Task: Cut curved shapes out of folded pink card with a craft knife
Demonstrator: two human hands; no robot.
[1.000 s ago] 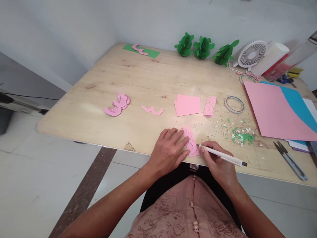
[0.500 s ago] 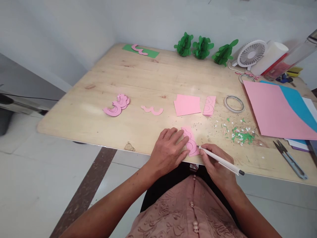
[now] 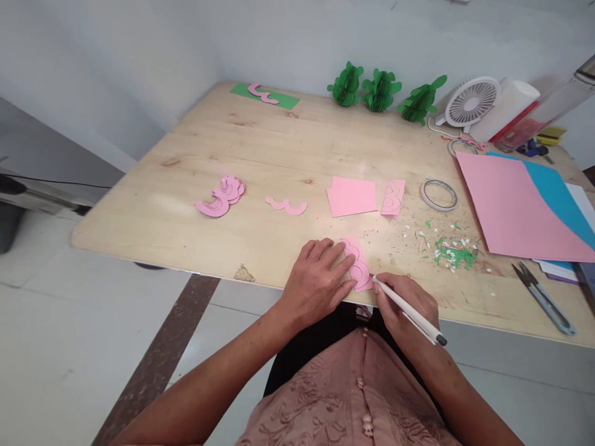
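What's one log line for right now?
left hand: on curve-marked pink paper | right hand: holding white pen, tip by paper's edge | nearby: snips, green-and-white scraps

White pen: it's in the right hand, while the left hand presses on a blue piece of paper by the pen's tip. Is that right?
One thing is off: the piece of paper under the left hand is pink, not blue, as the head view shows. The right hand does hold the white pen.
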